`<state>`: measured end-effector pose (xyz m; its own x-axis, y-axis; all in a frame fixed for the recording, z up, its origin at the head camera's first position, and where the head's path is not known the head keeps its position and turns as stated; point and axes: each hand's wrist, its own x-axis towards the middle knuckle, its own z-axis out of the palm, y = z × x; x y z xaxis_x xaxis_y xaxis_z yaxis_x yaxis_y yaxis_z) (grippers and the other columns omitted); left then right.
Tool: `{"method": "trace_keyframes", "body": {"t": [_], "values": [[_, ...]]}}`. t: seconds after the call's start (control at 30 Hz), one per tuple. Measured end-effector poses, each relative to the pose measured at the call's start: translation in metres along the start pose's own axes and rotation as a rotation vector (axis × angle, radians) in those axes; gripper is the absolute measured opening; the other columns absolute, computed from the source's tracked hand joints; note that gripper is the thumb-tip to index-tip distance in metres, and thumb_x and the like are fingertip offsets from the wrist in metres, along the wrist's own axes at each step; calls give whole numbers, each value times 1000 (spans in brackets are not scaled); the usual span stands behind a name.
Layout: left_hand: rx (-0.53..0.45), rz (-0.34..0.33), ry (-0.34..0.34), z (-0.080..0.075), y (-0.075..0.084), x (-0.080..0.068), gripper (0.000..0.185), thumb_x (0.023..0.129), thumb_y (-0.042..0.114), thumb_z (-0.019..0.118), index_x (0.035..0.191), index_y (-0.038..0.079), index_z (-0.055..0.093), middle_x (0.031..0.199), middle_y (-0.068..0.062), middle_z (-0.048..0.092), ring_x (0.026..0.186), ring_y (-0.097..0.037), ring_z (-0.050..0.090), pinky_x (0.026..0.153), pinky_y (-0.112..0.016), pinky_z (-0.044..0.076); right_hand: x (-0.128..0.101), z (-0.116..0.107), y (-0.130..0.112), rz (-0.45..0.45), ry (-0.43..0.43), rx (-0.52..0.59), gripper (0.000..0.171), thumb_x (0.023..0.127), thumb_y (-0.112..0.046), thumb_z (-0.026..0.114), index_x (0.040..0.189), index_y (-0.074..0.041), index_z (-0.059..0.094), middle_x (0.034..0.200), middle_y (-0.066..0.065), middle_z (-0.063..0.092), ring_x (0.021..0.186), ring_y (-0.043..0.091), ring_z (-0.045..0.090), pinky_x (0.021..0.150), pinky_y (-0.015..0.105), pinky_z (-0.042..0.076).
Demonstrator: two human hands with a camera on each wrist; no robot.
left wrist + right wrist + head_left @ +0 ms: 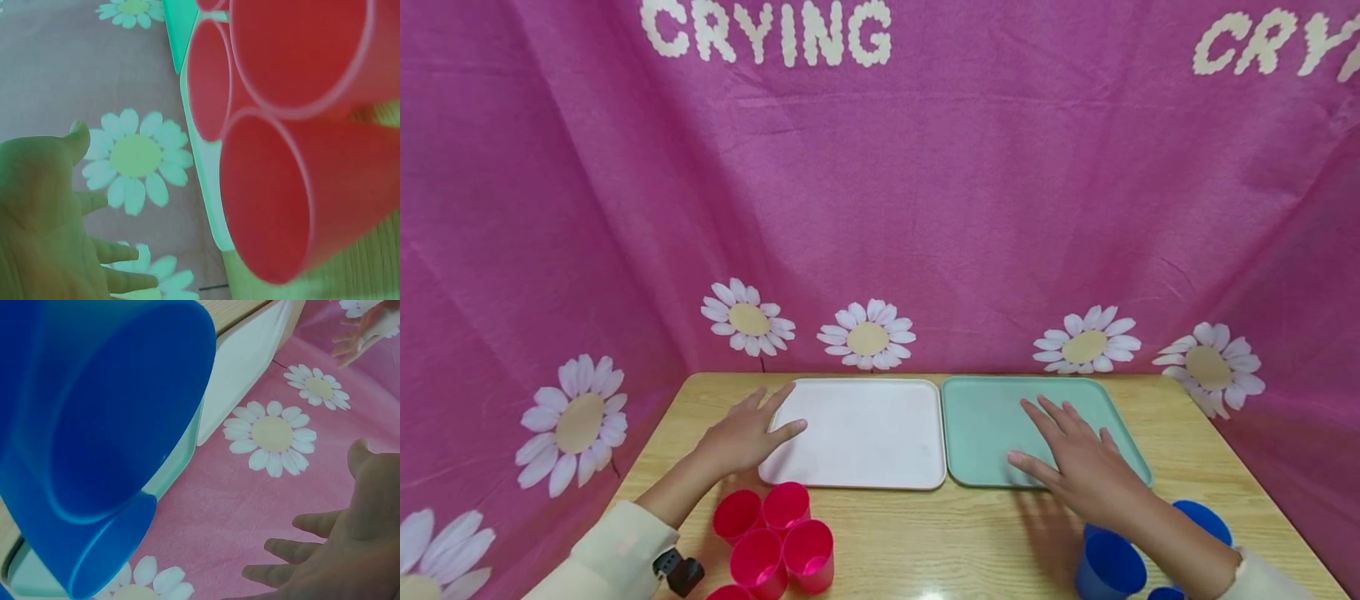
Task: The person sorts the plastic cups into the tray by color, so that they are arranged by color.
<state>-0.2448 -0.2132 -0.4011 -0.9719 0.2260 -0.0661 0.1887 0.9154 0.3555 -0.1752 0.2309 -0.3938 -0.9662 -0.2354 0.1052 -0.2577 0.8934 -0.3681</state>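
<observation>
My left hand [741, 437] hovers with spread fingers over the left end of a white tray [861, 433], holding nothing. Close below that hand stands a cluster of several red cups [760, 560], mouths up; they loom large in the left wrist view, where one red cup [269, 200] is nearest. My right hand [1078, 462], fingers spread, is above a light green tray [992, 425] and grips nothing. Under the right forearm are several blue cups [1111, 567], partly hidden by the arm. A blue cup [131, 412] fills much of the right wrist view.
Both trays lie side by side on a wooden table [910, 533], near its back edge. A pink cloth [925, 208] with daisies and lettering hangs behind the table and along both sides. A dark band with a small device [679, 572] is on the left wrist.
</observation>
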Motion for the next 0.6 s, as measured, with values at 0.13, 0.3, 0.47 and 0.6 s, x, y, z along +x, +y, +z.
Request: {"method": "trace_keyframes", "body": {"t": [0.13, 0.3, 0.47, 0.6], "values": [[-101, 54, -34, -1, -16, 5, 77, 104, 53, 52, 164, 13, 26, 162, -32, 29, 148, -56, 24, 108, -78, 29, -6, -3, 5, -10, 18, 17, 81, 99, -60, 58, 160, -12, 36, 163, 24, 32, 148, 55, 23, 103, 85, 18], [-205, 113, -71, -1, -35, 12, 73, 107, 44, 51, 163, 6, 25, 162, -30, 30, 150, -54, 23, 115, -72, 23, -12, -6, 11, -23, 38, 45, 79, 100, -56, 60, 160, -12, 35, 163, 25, 31, 148, 56, 23, 102, 85, 19], [-297, 114, -118, 0, -48, 14, 73, 108, 43, 51, 163, 3, 23, 164, -29, 27, 150, -54, 23, 117, -70, 23, -19, -10, 17, -32, 64, 48, 78, 100, -53, 61, 160, -10, 35, 163, 26, 31, 147, 57, 24, 103, 82, 23], [-349, 90, -148, 4, -60, 15, 73, 108, 40, 53, 163, 2, 22, 161, -33, 30, 146, -55, 30, 113, -69, 30, -26, -12, 22, -47, 104, 55, 76, 101, -49, 63, 161, -13, 34, 162, 26, 33, 147, 56, 26, 102, 80, 29]]}}
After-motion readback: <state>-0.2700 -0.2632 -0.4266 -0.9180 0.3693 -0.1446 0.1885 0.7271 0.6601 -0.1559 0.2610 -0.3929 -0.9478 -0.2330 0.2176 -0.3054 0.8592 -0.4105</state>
